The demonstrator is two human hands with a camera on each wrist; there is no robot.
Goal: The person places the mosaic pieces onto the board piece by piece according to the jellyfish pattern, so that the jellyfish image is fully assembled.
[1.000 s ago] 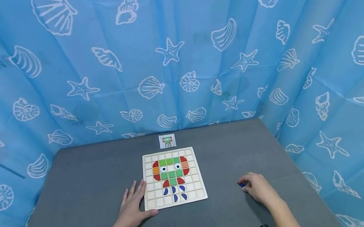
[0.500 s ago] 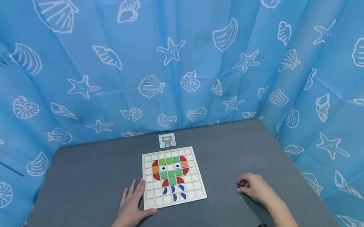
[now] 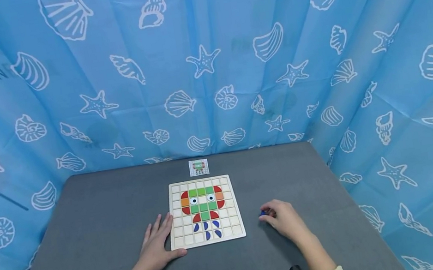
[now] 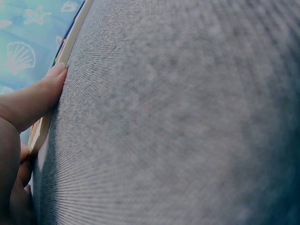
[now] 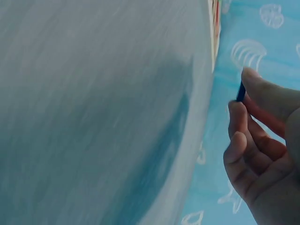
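A square wooden grid board [image 3: 231, 226] lies on the grey table. Red, green, orange and blue pieces on it form a figure with two round eyes. My left hand [image 3: 156, 250] rests at the board's lower left corner, fingers spread along the left edge and thumb at the front edge. In the left wrist view the thumb [image 4: 35, 101] touches the board's side [image 4: 72, 40]. To the right of the board, my right hand [image 3: 288, 220] pinches a small blue piece [image 3: 262, 213] above the table. The right wrist view shows this blue piece [image 5: 241, 92] edge-on between thumb and fingertips; its full outline is hidden.
A small picture card [image 3: 198, 167] with a similar figure lies behind the board. The grey table [image 3: 119, 215] ends at a blue curtain [image 3: 209, 84] with white shell and starfish prints at the back and sides.
My right hand has moved left toward the board, carrying the blue piece. The left hand and the board have stayed in place.
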